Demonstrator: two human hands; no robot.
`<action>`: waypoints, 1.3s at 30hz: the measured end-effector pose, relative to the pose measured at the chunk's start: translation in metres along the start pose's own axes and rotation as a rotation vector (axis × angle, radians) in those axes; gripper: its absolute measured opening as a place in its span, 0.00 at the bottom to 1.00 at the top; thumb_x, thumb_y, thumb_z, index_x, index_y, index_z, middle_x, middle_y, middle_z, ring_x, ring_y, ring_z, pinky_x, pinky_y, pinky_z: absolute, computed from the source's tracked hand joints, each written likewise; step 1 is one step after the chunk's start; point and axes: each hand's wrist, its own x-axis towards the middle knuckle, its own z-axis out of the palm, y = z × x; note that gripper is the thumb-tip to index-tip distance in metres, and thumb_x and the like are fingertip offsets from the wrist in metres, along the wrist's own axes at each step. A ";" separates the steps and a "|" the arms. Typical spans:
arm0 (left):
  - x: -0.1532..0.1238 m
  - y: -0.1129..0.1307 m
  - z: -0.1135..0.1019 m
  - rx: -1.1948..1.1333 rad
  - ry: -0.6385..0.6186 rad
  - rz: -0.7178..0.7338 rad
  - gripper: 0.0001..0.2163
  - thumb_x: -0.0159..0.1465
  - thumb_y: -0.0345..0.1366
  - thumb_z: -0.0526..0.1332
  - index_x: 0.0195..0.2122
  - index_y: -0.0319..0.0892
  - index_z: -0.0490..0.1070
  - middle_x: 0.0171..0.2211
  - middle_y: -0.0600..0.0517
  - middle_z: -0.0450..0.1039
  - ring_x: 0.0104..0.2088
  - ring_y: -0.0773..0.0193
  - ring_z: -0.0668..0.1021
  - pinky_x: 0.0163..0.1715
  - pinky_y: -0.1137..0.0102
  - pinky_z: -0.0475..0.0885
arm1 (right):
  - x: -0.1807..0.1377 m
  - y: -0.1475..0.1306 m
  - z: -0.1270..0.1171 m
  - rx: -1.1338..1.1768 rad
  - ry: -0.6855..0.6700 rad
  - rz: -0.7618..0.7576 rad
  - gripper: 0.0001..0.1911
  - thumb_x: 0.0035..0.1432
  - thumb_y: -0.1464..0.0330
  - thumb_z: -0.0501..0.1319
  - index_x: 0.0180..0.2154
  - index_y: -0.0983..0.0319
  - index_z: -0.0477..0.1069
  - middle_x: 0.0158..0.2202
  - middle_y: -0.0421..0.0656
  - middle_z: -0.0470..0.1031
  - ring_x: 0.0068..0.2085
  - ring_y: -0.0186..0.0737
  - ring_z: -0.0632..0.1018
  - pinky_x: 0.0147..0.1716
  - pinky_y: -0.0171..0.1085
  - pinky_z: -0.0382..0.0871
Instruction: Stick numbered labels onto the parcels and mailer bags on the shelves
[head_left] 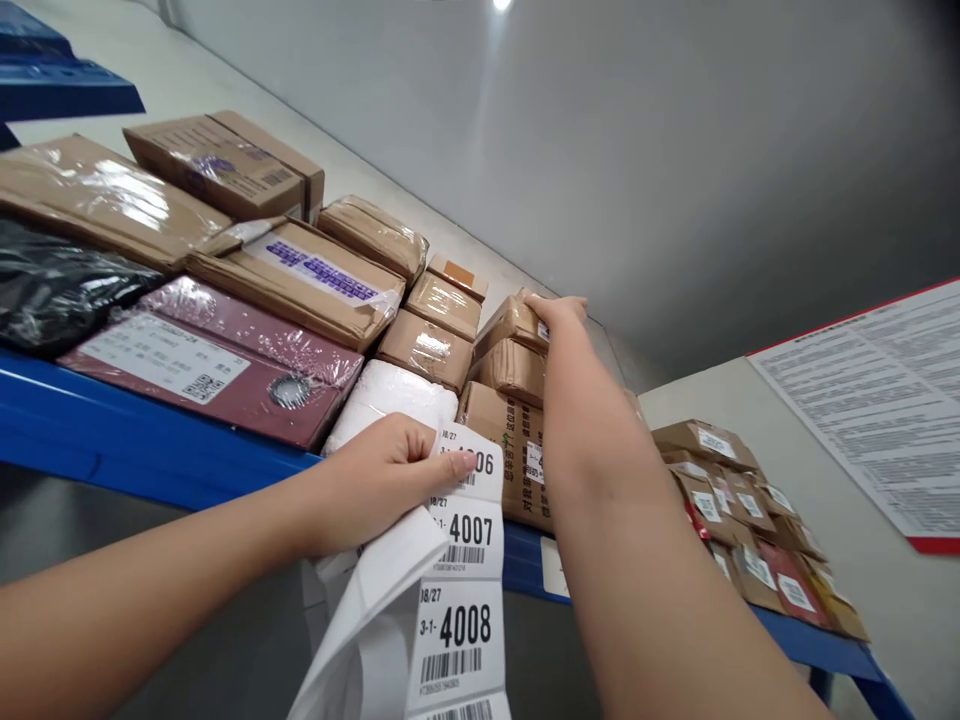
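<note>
My left hand (386, 475) pinches a strip of white barcode labels (457, 590) numbered 4006, 4007 and 4008, which hangs down in front of the blue shelf edge (150, 450). My right hand (559, 312) reaches up onto the shelf and rests its fingers on a small taped brown parcel (510, 325), which sits tilted on top of other brown parcels (514, 375). A larger cardboard box with printed text (517, 455) stands beneath, beside my right forearm.
Many parcels fill the shelf: a maroon wrapped box (217, 365), a black bag (52, 285), a white package (390, 395), flat brown parcels (300, 275). Several small labelled parcels (742, 510) are piled at right. A printed notice (877, 400) hangs on the wall.
</note>
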 end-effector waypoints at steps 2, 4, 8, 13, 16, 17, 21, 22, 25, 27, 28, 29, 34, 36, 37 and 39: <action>0.001 0.001 0.000 -0.005 0.001 -0.013 0.19 0.59 0.50 0.57 0.23 0.38 0.72 0.23 0.49 0.75 0.22 0.66 0.73 0.22 0.74 0.66 | -0.002 0.000 -0.002 0.026 0.024 0.014 0.49 0.35 0.57 0.71 0.55 0.72 0.55 0.50 0.64 0.70 0.53 0.57 0.72 0.51 0.51 0.65; 0.001 0.003 0.001 -0.002 0.010 -0.030 0.19 0.59 0.50 0.57 0.23 0.38 0.71 0.23 0.50 0.74 0.22 0.66 0.73 0.22 0.74 0.66 | -0.004 0.003 -0.004 0.054 0.067 -0.004 0.47 0.35 0.58 0.71 0.54 0.69 0.56 0.51 0.63 0.69 0.53 0.57 0.71 0.51 0.52 0.65; 0.001 0.008 0.002 0.016 0.045 -0.074 0.18 0.59 0.48 0.58 0.21 0.38 0.70 0.20 0.51 0.72 0.20 0.68 0.71 0.21 0.74 0.65 | -0.006 0.010 -0.008 0.101 0.118 -0.047 0.45 0.36 0.59 0.71 0.54 0.65 0.55 0.52 0.61 0.69 0.53 0.58 0.71 0.49 0.53 0.67; -0.014 0.024 0.014 0.069 0.180 -0.098 0.18 0.61 0.46 0.58 0.20 0.38 0.70 0.19 0.52 0.72 0.19 0.69 0.72 0.19 0.76 0.64 | -0.020 0.005 -0.031 0.213 0.185 -0.074 0.41 0.46 0.54 0.66 0.55 0.68 0.54 0.55 0.65 0.64 0.58 0.59 0.66 0.53 0.53 0.63; -0.034 0.035 0.032 0.151 0.269 -0.119 0.18 0.62 0.45 0.57 0.21 0.39 0.70 0.19 0.53 0.71 0.19 0.70 0.72 0.18 0.77 0.63 | -0.060 0.011 -0.063 0.435 0.082 -0.368 0.27 0.56 0.57 0.59 0.52 0.65 0.60 0.55 0.60 0.66 0.54 0.49 0.69 0.52 0.47 0.63; -0.042 0.037 0.039 0.162 0.278 -0.131 0.18 0.63 0.46 0.56 0.21 0.39 0.69 0.18 0.53 0.71 0.19 0.70 0.72 0.18 0.77 0.63 | -0.079 0.019 -0.076 0.509 -0.130 -0.491 0.22 0.58 0.57 0.58 0.49 0.63 0.64 0.52 0.56 0.69 0.50 0.46 0.72 0.49 0.45 0.67; -0.064 0.036 0.061 0.162 0.264 -0.143 0.18 0.64 0.48 0.53 0.25 0.40 0.68 0.20 0.55 0.69 0.20 0.70 0.70 0.19 0.76 0.63 | -0.163 0.081 -0.109 0.469 -1.275 -0.743 0.16 0.53 0.55 0.62 0.37 0.60 0.73 0.39 0.46 0.77 0.36 0.40 0.76 0.28 0.37 0.73; -0.066 0.034 0.063 0.190 0.273 -0.136 0.19 0.63 0.49 0.53 0.26 0.40 0.68 0.20 0.55 0.69 0.20 0.70 0.69 0.20 0.76 0.62 | -0.181 0.100 -0.111 0.459 -1.385 -0.737 0.15 0.52 0.57 0.63 0.37 0.60 0.73 0.38 0.46 0.77 0.34 0.38 0.76 0.25 0.34 0.71; -0.069 0.024 0.067 0.282 0.348 -0.099 0.19 0.62 0.52 0.54 0.27 0.39 0.69 0.21 0.55 0.66 0.21 0.71 0.66 0.20 0.75 0.59 | -0.218 0.145 -0.106 0.680 -1.328 -0.557 0.12 0.50 0.59 0.64 0.31 0.62 0.72 0.26 0.40 0.73 0.23 0.29 0.69 0.16 0.29 0.61; -0.067 0.019 0.069 0.301 0.411 -0.071 0.17 0.60 0.51 0.56 0.32 0.40 0.70 0.22 0.57 0.65 0.21 0.71 0.64 0.21 0.75 0.57 | -0.230 0.160 -0.100 0.847 -1.228 -0.416 0.12 0.47 0.61 0.65 0.31 0.62 0.71 0.23 0.38 0.70 0.22 0.29 0.67 0.15 0.28 0.58; -0.066 0.017 0.070 0.308 0.438 -0.049 0.16 0.60 0.50 0.57 0.34 0.41 0.70 0.22 0.57 0.65 0.22 0.71 0.63 0.21 0.75 0.57 | -0.234 0.164 -0.097 0.908 -1.187 -0.362 0.13 0.46 0.61 0.66 0.33 0.61 0.72 0.23 0.37 0.69 0.22 0.29 0.67 0.14 0.28 0.58; -0.064 0.016 0.072 0.318 0.454 -0.027 0.15 0.60 0.49 0.58 0.35 0.42 0.70 0.23 0.57 0.65 0.22 0.71 0.63 0.22 0.75 0.57 | -0.237 0.165 -0.095 0.953 -1.148 -0.324 0.15 0.45 0.61 0.66 0.35 0.61 0.72 0.24 0.37 0.69 0.23 0.30 0.67 0.14 0.28 0.58; -0.061 0.016 0.078 0.388 0.541 0.013 0.18 0.59 0.50 0.57 0.22 0.41 0.62 0.20 0.59 0.55 0.22 0.71 0.58 0.22 0.75 0.54 | -0.248 0.158 -0.090 1.014 -0.946 -0.266 0.12 0.45 0.59 0.66 0.28 0.62 0.73 0.23 0.39 0.71 0.24 0.31 0.67 0.17 0.31 0.59; -0.062 0.016 0.077 0.344 0.566 -0.035 0.19 0.58 0.51 0.57 0.21 0.41 0.60 0.20 0.59 0.54 0.21 0.71 0.58 0.21 0.75 0.53 | -0.255 0.155 -0.088 1.022 -0.854 -0.279 0.10 0.47 0.61 0.65 0.28 0.62 0.74 0.25 0.40 0.73 0.25 0.32 0.69 0.21 0.33 0.62; -0.063 0.016 0.076 0.303 0.554 -0.063 0.19 0.57 0.52 0.58 0.22 0.41 0.61 0.20 0.59 0.55 0.21 0.71 0.58 0.21 0.75 0.53 | -0.260 0.154 -0.086 1.023 -0.809 -0.283 0.09 0.48 0.62 0.65 0.29 0.61 0.74 0.26 0.40 0.74 0.27 0.33 0.70 0.23 0.33 0.63; -0.066 0.013 0.073 0.239 0.530 -0.110 0.17 0.55 0.52 0.60 0.24 0.42 0.65 0.20 0.59 0.60 0.21 0.70 0.61 0.20 0.74 0.55 | -0.268 0.151 -0.082 1.020 -0.752 -0.277 0.08 0.49 0.63 0.63 0.29 0.61 0.74 0.28 0.41 0.75 0.29 0.34 0.71 0.26 0.34 0.65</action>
